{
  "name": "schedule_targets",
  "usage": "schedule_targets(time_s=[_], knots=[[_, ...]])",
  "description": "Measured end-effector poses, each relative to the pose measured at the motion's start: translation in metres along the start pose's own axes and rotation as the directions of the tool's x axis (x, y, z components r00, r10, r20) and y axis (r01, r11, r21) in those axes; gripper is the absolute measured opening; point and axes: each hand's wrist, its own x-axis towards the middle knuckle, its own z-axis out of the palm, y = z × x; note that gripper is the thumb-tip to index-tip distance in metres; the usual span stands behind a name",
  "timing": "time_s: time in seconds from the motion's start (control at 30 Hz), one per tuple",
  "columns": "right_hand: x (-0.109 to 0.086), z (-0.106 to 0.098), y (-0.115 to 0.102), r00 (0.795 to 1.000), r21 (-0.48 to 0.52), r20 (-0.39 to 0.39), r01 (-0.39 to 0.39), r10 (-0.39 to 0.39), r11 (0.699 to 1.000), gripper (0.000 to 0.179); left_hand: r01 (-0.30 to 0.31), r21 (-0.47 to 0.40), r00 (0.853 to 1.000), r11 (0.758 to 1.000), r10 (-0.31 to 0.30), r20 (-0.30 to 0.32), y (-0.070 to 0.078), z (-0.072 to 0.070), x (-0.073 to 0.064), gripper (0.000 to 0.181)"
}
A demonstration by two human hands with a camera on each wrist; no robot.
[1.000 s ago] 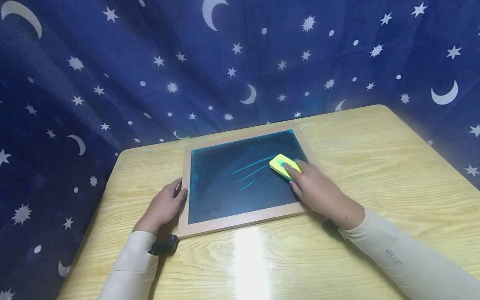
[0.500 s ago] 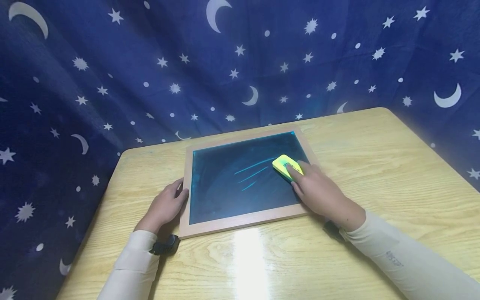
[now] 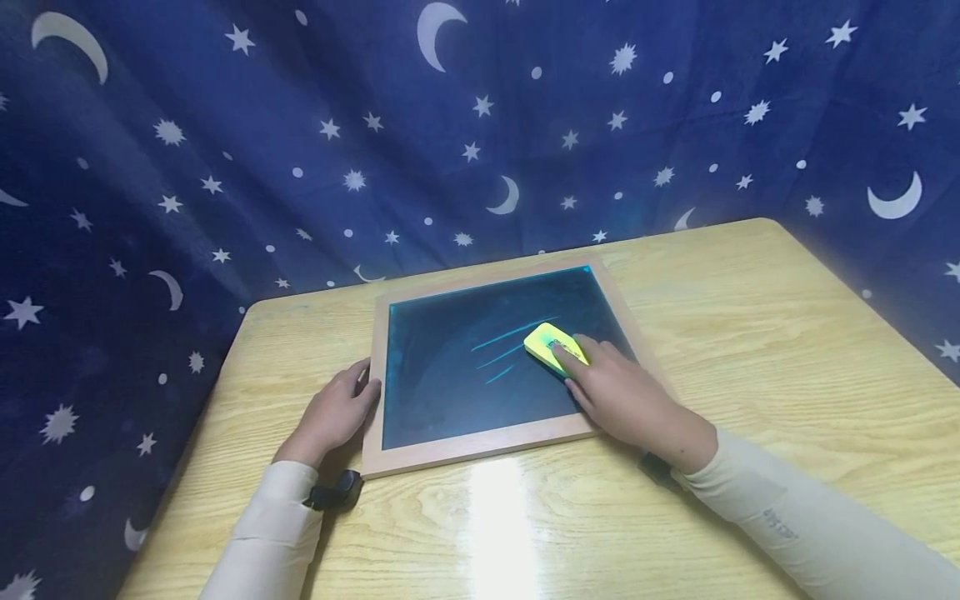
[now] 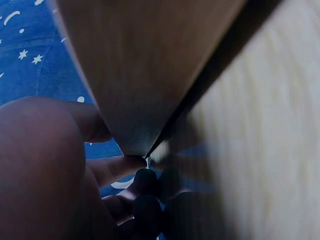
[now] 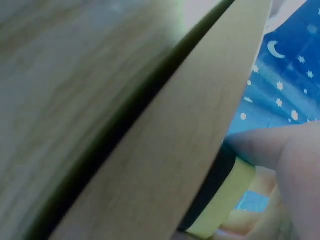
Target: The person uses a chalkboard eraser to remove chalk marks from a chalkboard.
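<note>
A small chalkboard (image 3: 450, 408) with a light wooden frame (image 3: 483, 443) lies on the table. Several blue-green chalk lines (image 3: 501, 375) slant across its dark surface. My right hand (image 3: 626, 396) grips a yellow chalkboard eraser (image 3: 546, 339), its dark underside against the board; an index finger lies along the top. The right wrist view shows the eraser's yellow and black side (image 5: 225, 200) behind the frame edge. At the left, my left hand (image 3: 336, 412) rests against the frame, its thumb and fingers touching the edge. In the left wrist view, its fingers (image 4: 117, 170) meet the frame's side.
The pale wood-grain table (image 3: 765, 333) extends around the board, with a bright light reflection in front. A blue curtain (image 3: 420, 108) with white moons and stars hangs behind and at the left. Black wrist straps (image 3: 333, 492) sit under both sleeves.
My right hand has moved the eraser left and slightly nearer, over the right ends of the lines. A bit of the top line shows beyond it. My left hand stays at the frame.
</note>
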Motion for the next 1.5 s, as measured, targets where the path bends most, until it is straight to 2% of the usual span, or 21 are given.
schedule_targets(time_s=[0.47,0.7,0.9,1.27,1.5], knots=[[0.006,0.002,-0.025,0.986,-0.035,-0.005,0.167,-0.167,0.985,0.047,0.005,-0.008,1.0,1.0,-0.005,-0.006,0.0,0.001,0.001,0.059],[0.007,0.001,-0.042,0.975,-0.001,0.064,0.212,-0.211,0.977,0.048,0.005,-0.009,1.0,1.0,-0.005,-0.006,-0.001,0.002,0.002,0.059],[0.005,0.003,-0.056,0.961,0.03,0.077,0.266,-0.267,0.964,0.05,0.013,-0.006,1.0,1.0,-0.013,-0.019,-0.002,0.002,0.002,0.059],[0.004,0.008,-0.058,0.955,0.049,0.032,0.294,-0.295,0.955,0.051,0.029,0.01,0.999,1.0,-0.029,-0.014,-0.002,0.003,0.001,0.06],[0.006,0.01,-0.051,0.957,0.075,0.043,0.282,-0.286,0.957,0.052,0.022,0.011,1.0,1.0,-0.021,-0.007,-0.001,0.002,0.001,0.059]])
